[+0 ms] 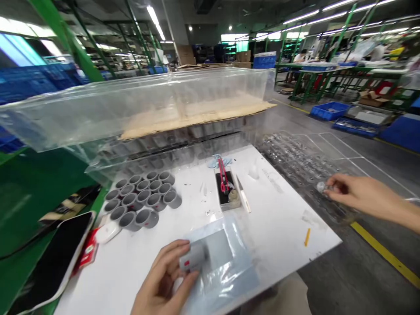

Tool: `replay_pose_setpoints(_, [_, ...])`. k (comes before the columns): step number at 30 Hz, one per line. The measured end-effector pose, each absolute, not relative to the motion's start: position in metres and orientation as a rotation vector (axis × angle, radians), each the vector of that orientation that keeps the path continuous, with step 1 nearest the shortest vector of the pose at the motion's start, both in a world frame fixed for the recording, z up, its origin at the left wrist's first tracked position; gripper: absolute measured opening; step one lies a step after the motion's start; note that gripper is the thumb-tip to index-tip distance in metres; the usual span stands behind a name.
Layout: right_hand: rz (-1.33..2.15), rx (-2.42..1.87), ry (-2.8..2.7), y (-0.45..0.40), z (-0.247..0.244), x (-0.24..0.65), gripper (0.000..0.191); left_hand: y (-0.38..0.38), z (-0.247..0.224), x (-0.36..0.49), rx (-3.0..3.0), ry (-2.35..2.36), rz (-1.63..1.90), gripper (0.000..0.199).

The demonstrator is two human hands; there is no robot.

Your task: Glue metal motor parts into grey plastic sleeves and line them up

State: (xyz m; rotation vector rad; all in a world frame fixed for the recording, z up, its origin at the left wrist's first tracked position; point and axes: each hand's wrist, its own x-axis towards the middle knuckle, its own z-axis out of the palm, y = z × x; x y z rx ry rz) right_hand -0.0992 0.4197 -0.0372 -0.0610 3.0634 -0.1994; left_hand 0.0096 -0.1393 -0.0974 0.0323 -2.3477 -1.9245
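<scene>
My left hand (164, 280) is closed round a grey cylinder (193, 257) with a small red mark, held over a bluish plastic-covered sheet (226, 258) at the table's front edge. Out to the right, my right hand (344, 190) pinches a small clear round piece (320, 187) above a transparent tray (295, 166) of similar small pieces. Several grey cups (143, 197) stand grouped at the left of the white table (272, 245). In the middle, a small box (226, 205) holds a red cutter (223, 175) and a small jar; a knife (243, 194) lies beside it.
A phone (52, 262) and a white mouse-shaped object (107, 232) are at the left. Large clear plastic trays (147, 105) are stacked across the back. A yellow strip (307, 237) lies near the right edge. Blue bins (330, 110) stand on the floor beyond.
</scene>
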Motion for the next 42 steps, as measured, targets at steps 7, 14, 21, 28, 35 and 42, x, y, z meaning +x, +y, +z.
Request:
replay_pose_setpoints(7, [-0.505, -1.07, 2.872, 0.241, -0.009, -0.078, 0.02, -0.133, -0.09, 0.014, 0.082, -2.254, -2.286, 0.048])
replay_pose_setpoints(14, [-0.181, -1.201, 2.599, 0.146, -0.01, -0.083, 0.008, -0.129, -0.08, 0.012, 0.162, -2.272, -2.342, 0.052])
replay_pose_setpoints(21, [-0.255, -1.154, 2.608, 0.159, -0.016, -0.087, 0.019, -0.129, -0.083, 0.016, 0.11, -2.353, -2.215, 0.046])
replay_pose_setpoints(28, [-0.133, -1.17, 2.577, 0.139, -0.012, -0.09, 0.02, -0.127, -0.077, 0.014, 0.07, -2.232, -2.322, 0.038])
replay_pose_setpoints(35, [-0.082, -1.056, 2.562, 0.132, -0.013, -0.096, 0.038, -0.128, -0.076, 0.014, 0.052, -2.119, -2.416, 0.03])
replay_pose_setpoints(42, [-0.356, -1.387, 2.448, 0.145, -0.022, -0.101, 0.018, -0.13, -0.081, 0.014, -0.04, -2.085, -2.379, 0.028])
